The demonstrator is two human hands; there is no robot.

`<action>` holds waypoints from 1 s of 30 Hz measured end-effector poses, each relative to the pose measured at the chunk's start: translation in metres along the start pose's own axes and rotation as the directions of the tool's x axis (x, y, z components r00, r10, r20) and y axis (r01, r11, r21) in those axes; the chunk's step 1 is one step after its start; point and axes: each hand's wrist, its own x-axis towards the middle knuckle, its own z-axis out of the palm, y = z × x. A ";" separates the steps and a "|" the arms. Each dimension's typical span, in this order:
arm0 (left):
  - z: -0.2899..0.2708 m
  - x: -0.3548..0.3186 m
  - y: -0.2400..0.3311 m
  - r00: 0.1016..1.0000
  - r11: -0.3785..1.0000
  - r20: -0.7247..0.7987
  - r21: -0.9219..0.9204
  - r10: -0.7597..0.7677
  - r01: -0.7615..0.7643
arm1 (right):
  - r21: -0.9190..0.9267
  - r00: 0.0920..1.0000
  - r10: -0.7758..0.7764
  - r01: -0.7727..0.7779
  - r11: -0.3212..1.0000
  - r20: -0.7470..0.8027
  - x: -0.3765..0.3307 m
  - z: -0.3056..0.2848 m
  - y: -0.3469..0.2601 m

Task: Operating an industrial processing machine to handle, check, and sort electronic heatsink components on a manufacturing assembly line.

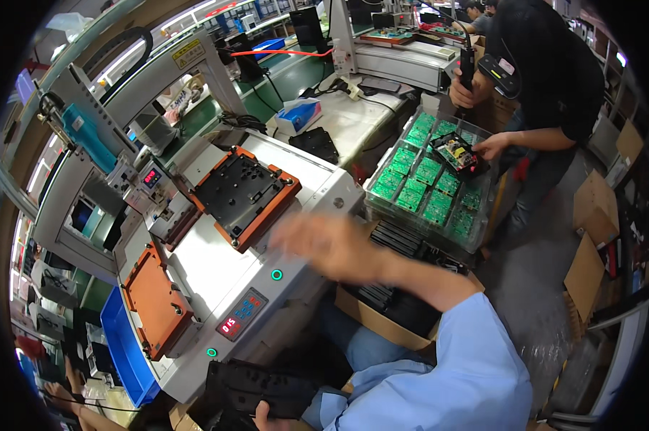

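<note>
Machine housing [216,273], white, is standing at the left, carrying an orange fixture plate [154,302] and, further back, a black fixture in an orange frame [244,194]. The left hand [263,419] is gripping a black moulded part [256,388] at the lower edge, fingers closed round it. The right hand [331,244] is hovering blurred above the housing's front edge, near a green button [276,274]; whether its grip is open cannot be told. At the right, another person's hand [493,146] is resting on a tray of green circuit boards [428,179].
</note>
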 end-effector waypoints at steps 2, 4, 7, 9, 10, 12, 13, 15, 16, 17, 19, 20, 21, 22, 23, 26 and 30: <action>0.053 -0.005 0.002 0.986 0.989 0.126 0.090 0.106 -0.118 | 0.149 0.873 0.106 -0.199 0.969 0.476 -0.047 0.034 -0.023; 0.076 -0.009 0.003 0.944 0.953 0.250 0.159 0.215 -0.259 | 0.231 0.839 -0.028 -0.117 0.966 0.544 -0.089 0.071 -0.034; 0.054 0.014 0.004 0.874 0.901 0.410 0.221 0.262 -0.374 | 0.309 0.710 0.200 -0.519 0.797 0.675 -0.098 0.084 -0.044; 0.047 0.013 0.007 0.897 0.917 0.377 0.224 0.230 -0.329 | 0.303 0.707 0.186 -0.505 0.808 0.682 -0.097 0.089 -0.044; 0.045 0.012 0.008 0.918 0.931 0.346 0.229 0.194 -0.283 | 0.299 0.707 0.173 -0.490 0.819 0.686 -0.097 0.092 -0.045; 0.039 0.010 0.013 0.920 0.938 0.333 0.200 0.208 -0.284 | 0.375 0.706 0.151 -0.530 0.761 0.691 -0.097 0.101 -0.049; 0.029 0.012 0.018 0.924 0.924 0.318 0.243 0.213 -0.297 | 0.347 0.735 0.171 -0.494 0.797 0.656 -0.101 0.108 -0.050; 0.023 0.007 0.021 0.935 0.903 0.243 0.282 0.258 -0.323 | 0.312 0.758 0.184 -0.460 0.831 0.626 -0.100 0.115 -0.055; 0.017 0.008 0.022 0.936 0.905 0.238 0.279 0.260 -0.323 | 0.288 0.730 0.201 -0.485 0.826 0.653 -0.098 0.116 -0.058; 0.013 0.009 0.025 0.937 0.917 0.250 0.256 0.244 -0.307 | 0.263 0.703 0.217 -0.507 0.821 0.678 -0.096 0.117 -0.061; 0.005 0.004 0.024 0.938 0.929 0.258 0.231 0.230 -0.291 | 0.288 0.737 0.237 -0.509 0.811 0.633 -0.103 0.130 -0.062; 0.015 -0.007 0.023 0.965 0.959 0.167 0.165 0.202 -0.229 | 0.313 0.771 0.262 -0.508 0.803 0.580 -0.105 0.135 -0.061; 0.022 -0.013 0.022 0.984 0.981 0.078 0.094 0.163 -0.170 | 0.320 0.761 0.295 -0.544 0.776 0.577 -0.105 0.138 -0.057; 0.019 -0.006 0.025 0.984 0.982 0.076 0.092 0.161 -0.167 | 0.328 0.749 0.329 -0.579 0.746 0.574 -0.104 0.141 -0.052; 0.016 0.007 0.031 0.953 0.940 0.162 0.184 0.258 -0.286 | 0.354 0.769 0.344 -0.577 0.736 0.538 -0.101 0.144 -0.048; 0.040 0.005 0.045 0.860 0.882 0.332 0.137 0.387 -0.450 | 0.290 0.774 0.430 -0.592 0.752 0.465 -0.084 0.145 -0.042; 0.042 0.003 0.061 0.780 0.782 0.362 0.183 0.510 -0.596 | 0.259 0.850 0.442 -0.513 0.818 0.287 -0.029 0.127 -0.047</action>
